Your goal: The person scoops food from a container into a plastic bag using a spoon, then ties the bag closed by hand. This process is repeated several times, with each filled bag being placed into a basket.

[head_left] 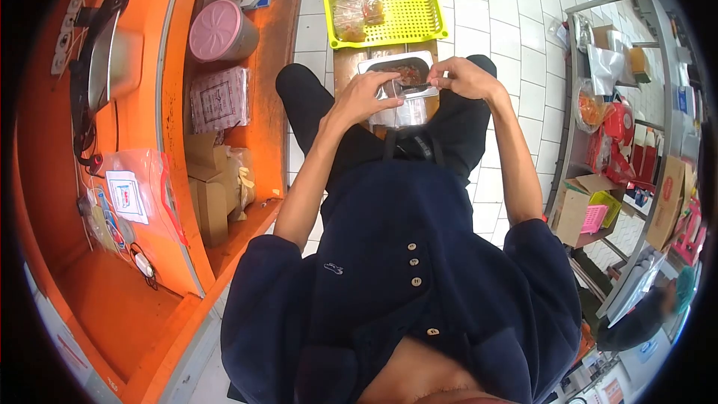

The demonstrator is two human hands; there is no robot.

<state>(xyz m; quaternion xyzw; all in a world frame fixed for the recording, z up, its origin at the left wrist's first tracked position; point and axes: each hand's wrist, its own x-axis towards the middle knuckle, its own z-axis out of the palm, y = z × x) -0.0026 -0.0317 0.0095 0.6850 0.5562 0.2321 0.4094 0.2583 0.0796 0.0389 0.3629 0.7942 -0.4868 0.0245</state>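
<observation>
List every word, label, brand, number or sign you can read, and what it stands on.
Nothing reads clearly.
Label in or on plastic bag: too small.
Pinkish package: print blurred.
Shirt emblem: no legible words.
Buttons: marks too small.
Far-right cardboard box: print blurred.

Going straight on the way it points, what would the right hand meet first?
Most likely the left hand or the clear plastic it seems to hold, over the metal container; depth is unclear.
</observation>
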